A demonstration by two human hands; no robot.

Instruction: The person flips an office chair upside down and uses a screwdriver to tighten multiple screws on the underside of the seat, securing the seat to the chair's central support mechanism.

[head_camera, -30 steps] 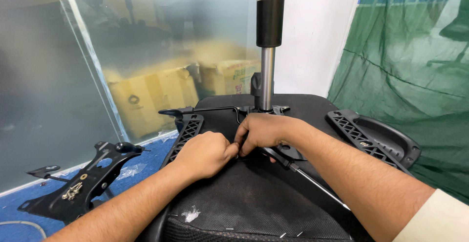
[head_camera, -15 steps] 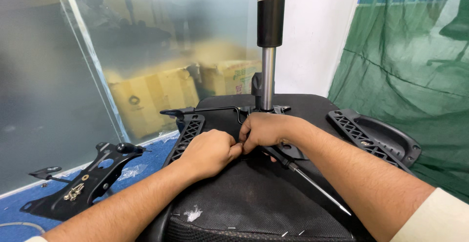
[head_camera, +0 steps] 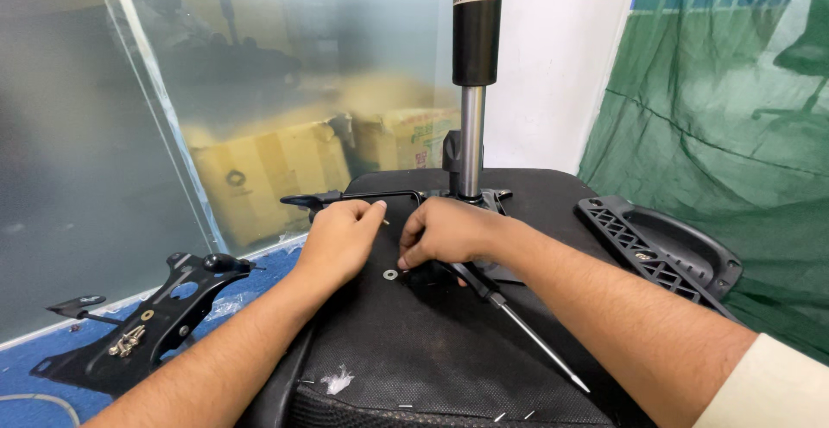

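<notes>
Fingers (head_camera: 406, 259) pinch beside round metal washer (head_camera: 390, 274) on woven black fabric (head_camera: 432, 342).

Black seat underside (head_camera: 449, 342), silver washer (head_camera: 390, 274)

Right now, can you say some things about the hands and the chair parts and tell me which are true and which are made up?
1. The left hand and right hand rest on the upturned black chair seat. True.
2. A small round washer lies on the seat between the hands. True.
3. The screwdriver is standing upright. False: it lies flat on the seat by the right hand.
4. The gas lift cylinder lies on the floor. False: it stands upright behind the hands.
5. A black armrest lies to the right. True.
</notes>
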